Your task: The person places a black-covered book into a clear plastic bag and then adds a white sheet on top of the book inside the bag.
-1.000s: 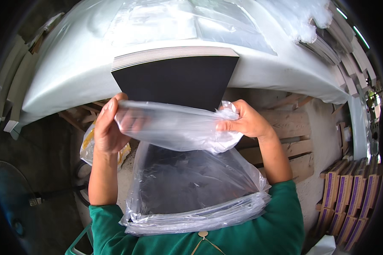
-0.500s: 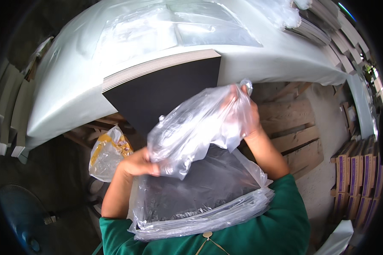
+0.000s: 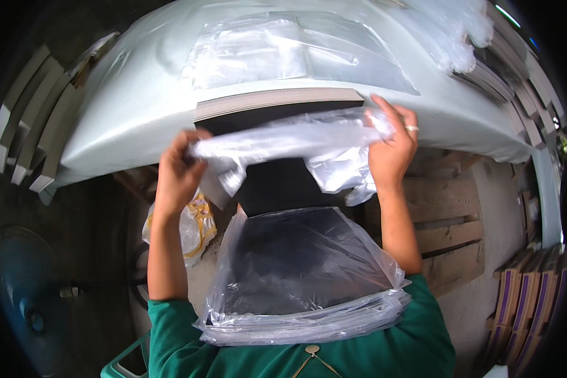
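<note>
A clear plastic bag [image 3: 283, 140] is stretched between my hands, bunched and slightly blurred by motion. My left hand [image 3: 179, 173] is closed on its left end, thumb and fingers pinched together. Its right end is gripped by my right hand [image 3: 392, 148], with the index finger raised and a ring on one finger. Behind and below the bag, a stack of black-faced boards [image 3: 280, 186] with pale layered edges leans on the table edge; the bag hides part of it. On my lap lies a pile of clear plastic bags [image 3: 302, 318], with something black showing through.
A table under pale sheeting [image 3: 132, 120] spans the far side, with flat clear plastic [image 3: 353, 47] on top. Board stacks stand left [image 3: 57, 142] and right [image 3: 498, 82]. Bundled cartons [image 3: 516, 302], a wooden pallet [image 3: 450, 233], a yellow-marked bag [image 3: 198, 227] and a blue fan [image 3: 31, 302] surround me.
Both hands have moved forward and wider apart, drawing the plastic bag out into a level band in front of the black boards. The view has shifted slightly, too.
</note>
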`<action>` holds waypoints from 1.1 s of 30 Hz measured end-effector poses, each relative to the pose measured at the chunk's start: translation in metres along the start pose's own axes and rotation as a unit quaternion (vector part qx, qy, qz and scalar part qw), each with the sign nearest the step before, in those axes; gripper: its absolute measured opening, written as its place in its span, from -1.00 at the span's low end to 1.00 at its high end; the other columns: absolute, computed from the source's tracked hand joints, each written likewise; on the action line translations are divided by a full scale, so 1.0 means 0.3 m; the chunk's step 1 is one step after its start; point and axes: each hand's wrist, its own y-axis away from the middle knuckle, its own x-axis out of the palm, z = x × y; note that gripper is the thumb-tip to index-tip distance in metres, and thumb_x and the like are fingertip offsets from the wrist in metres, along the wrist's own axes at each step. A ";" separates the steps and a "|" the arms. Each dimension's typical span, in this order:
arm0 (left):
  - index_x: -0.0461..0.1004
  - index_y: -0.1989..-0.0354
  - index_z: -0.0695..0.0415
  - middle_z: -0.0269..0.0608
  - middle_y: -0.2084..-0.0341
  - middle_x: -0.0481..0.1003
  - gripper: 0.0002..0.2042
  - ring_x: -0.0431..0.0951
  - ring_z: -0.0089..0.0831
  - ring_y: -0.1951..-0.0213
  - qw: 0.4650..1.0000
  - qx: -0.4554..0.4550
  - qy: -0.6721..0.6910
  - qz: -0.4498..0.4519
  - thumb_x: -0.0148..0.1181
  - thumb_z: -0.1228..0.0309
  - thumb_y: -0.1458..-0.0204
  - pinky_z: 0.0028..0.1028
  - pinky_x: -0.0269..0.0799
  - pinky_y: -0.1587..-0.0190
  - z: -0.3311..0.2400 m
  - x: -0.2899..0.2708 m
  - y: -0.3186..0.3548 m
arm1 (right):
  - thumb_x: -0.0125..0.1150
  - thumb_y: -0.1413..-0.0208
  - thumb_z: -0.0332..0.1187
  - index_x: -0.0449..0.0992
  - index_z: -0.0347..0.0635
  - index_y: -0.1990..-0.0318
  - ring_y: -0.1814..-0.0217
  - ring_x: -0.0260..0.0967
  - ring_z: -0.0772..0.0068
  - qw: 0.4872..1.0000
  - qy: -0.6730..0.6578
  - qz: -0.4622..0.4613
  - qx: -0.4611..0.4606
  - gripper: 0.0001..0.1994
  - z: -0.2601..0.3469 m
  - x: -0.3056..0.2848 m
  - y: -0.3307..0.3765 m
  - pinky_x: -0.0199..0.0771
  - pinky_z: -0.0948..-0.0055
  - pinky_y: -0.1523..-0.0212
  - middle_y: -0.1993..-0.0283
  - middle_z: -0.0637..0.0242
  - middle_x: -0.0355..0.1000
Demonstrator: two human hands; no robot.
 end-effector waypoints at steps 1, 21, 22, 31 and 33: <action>0.38 0.12 0.15 -0.27 0.52 0.26 -0.46 0.31 -0.46 0.46 0.991 0.032 -0.092 -0.091 -0.07 0.82 0.39 -0.55 0.27 0.30 0.002 0.000 -0.019 | 0.00 0.38 -0.74 0.47 0.02 0.15 0.37 0.35 0.30 0.998 0.034 0.056 0.002 -0.46 0.020 0.002 -0.011 0.32 0.46 0.41 0.09 0.28 0.30; 0.44 0.31 0.18 -0.29 0.46 0.48 -0.78 0.46 -0.54 0.38 0.758 -0.411 0.505 0.034 0.17 0.41 0.19 -0.51 0.39 0.29 0.272 0.143 0.257 | -0.02 -0.05 -0.45 0.37 -0.23 0.26 0.76 -0.10 0.81 0.336 -0.676 0.316 0.574 -0.89 -0.372 -0.100 0.466 -0.08 0.76 0.74 0.61 0.53 0.18; 0.43 0.31 0.18 -0.33 0.47 0.48 -0.78 0.45 -0.57 0.41 0.738 -0.415 0.529 0.054 0.18 0.42 0.17 -0.54 0.37 0.31 0.395 0.168 0.319 | -0.05 -0.06 -0.47 0.36 -0.18 0.40 0.76 -0.11 0.81 0.341 -0.637 0.330 0.608 -0.94 -0.373 -0.064 0.528 -0.10 0.76 0.74 0.66 0.54 0.15; 0.43 0.33 0.16 -0.42 0.52 0.46 -0.83 0.40 -0.63 0.49 0.917 -0.347 0.106 0.165 0.19 0.40 0.11 -0.59 0.32 0.40 1.053 0.268 0.682 | 0.11 -0.01 -0.29 0.43 -0.14 0.19 0.59 0.21 0.73 0.642 -0.266 0.413 0.589 -0.78 -0.584 0.023 0.929 0.20 0.69 0.60 0.47 0.42 0.39; 0.43 0.35 0.16 -0.42 0.53 0.45 -0.84 0.39 -0.64 0.50 0.946 -0.244 -0.073 0.200 0.18 0.40 0.10 -0.59 0.31 0.41 1.049 0.212 0.648 | 0.11 -0.01 -0.27 0.43 -0.12 0.22 0.64 0.13 0.76 0.670 -0.331 0.329 0.577 -0.80 -0.593 -0.024 0.787 0.12 0.69 0.65 0.56 0.47 0.31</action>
